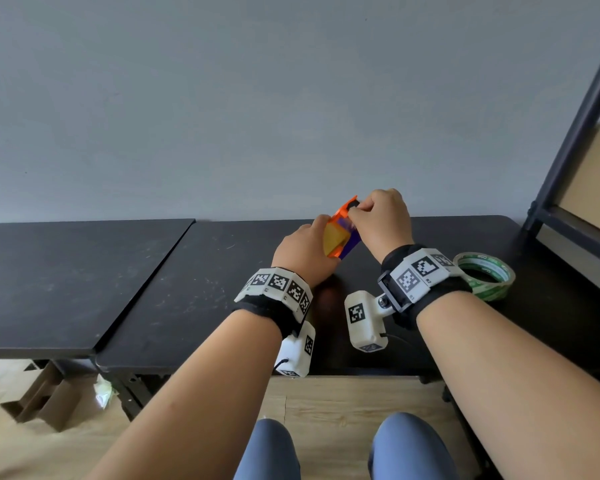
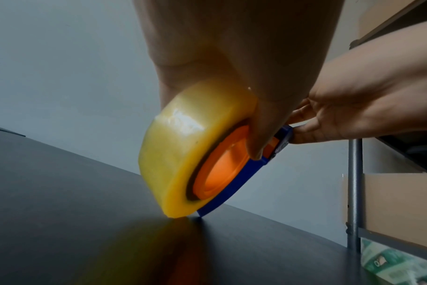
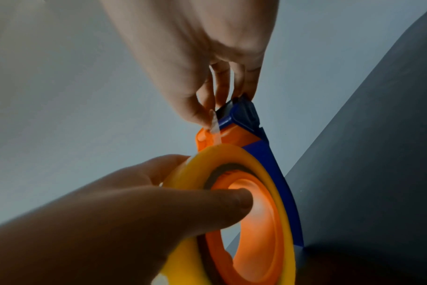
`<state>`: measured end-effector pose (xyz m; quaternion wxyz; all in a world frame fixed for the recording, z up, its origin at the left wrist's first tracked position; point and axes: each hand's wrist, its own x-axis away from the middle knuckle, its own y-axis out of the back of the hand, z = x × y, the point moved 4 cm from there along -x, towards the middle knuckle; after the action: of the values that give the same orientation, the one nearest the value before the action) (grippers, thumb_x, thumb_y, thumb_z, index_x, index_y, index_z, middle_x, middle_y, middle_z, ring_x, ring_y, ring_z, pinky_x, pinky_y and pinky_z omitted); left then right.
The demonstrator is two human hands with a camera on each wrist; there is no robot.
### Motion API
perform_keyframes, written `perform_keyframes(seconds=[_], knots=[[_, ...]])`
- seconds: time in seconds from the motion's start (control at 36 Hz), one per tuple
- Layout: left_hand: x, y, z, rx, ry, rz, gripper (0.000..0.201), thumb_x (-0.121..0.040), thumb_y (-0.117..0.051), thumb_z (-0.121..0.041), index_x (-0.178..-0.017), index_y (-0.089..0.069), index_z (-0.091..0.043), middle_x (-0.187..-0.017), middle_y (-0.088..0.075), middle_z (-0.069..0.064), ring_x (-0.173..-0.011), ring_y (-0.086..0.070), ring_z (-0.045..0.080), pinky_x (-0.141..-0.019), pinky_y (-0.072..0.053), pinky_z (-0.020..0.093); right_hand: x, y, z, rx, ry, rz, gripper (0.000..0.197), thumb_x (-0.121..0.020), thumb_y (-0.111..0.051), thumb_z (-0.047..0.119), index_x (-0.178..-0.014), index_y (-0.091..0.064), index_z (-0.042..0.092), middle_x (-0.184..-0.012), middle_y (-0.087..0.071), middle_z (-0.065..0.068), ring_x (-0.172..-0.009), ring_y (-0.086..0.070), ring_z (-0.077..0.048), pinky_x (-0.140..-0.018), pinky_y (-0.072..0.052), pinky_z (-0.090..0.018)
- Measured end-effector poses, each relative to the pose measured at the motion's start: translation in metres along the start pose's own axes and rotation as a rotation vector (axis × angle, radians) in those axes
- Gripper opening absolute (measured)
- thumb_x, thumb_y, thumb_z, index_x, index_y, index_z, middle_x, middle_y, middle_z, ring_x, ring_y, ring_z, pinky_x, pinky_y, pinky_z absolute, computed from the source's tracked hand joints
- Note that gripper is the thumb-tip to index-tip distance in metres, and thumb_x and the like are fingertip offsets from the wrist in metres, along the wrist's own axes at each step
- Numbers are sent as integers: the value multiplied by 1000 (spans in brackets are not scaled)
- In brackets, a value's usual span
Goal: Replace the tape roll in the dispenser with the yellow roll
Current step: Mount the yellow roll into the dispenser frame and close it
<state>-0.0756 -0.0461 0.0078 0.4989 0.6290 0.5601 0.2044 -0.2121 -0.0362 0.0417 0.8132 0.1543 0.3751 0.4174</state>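
Note:
The yellow roll (image 1: 334,240) sits on the orange hub (image 2: 219,169) of the blue and orange dispenser (image 1: 347,210). The dispenser stands tilted, its lower edge touching the black table (image 1: 187,289). My left hand (image 1: 305,249) grips the yellow roll (image 2: 183,144), thumb (image 3: 207,208) pressed into the hub and fingers round the roll's outside. At the dispenser's upper cutter end (image 3: 244,111), my right hand (image 1: 364,211) pinches a strip of loose tape (image 3: 215,125) between thumb and fingers. In the left wrist view the right hand (image 2: 366,108) shows behind the blue body (image 2: 232,196).
A green-printed tape roll (image 1: 485,277) lies flat on the table just right of my right wrist. A dark metal shelf frame (image 1: 568,140) with cardboard boxes stands at the right edge. A second black table (image 1: 66,278) adjoins on the left. A grey wall runs behind.

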Motion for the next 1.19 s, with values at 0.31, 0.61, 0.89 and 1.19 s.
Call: perform_keyframes(seconds=[0.31, 0.61, 0.89, 1.19], knots=[[2, 2, 4, -13, 15, -22, 61, -76, -68, -32, -131, -41, -28, -122, -60, -1, -103, -62, 27, -73, -46, 32, 1, 3, 0, 11, 38, -47, 14, -96, -56, 17, -95, -63, 5, -113, -57, -14, -96, -62, -29, -77, -47, -32], [0, 4, 9, 3, 28, -43, 59, -78, -67, -34, -131, -43, -29, -121, -60, -1, -105, -61, 27, -78, -50, 34, -3, 4, -3, -70, -3, -71, 18, -97, -54, 17, -96, -64, 3, -92, -63, -3, -84, -53, -18, -74, -45, -32], [-5, 9, 15, -4, 41, -67, 55, -79, -68, -36, -128, -49, -22, -119, -62, 2, -107, -60, 25, -77, -41, 28, -4, 2, -7, -217, -104, -80, 17, -96, -50, 14, -101, -64, 5, -99, -67, -4, -89, -60, -19, -75, -44, -28], [-4, 12, 18, -5, 62, -77, 53, -77, -69, -37, -125, -51, -24, -116, -64, 1, -105, -61, 25, -81, -49, 33, -2, 1, -13, -439, -231, -140, 17, -93, -49, 12, -98, -63, 3, -83, -74, -6, -75, -72, -18, -81, -60, -41]])
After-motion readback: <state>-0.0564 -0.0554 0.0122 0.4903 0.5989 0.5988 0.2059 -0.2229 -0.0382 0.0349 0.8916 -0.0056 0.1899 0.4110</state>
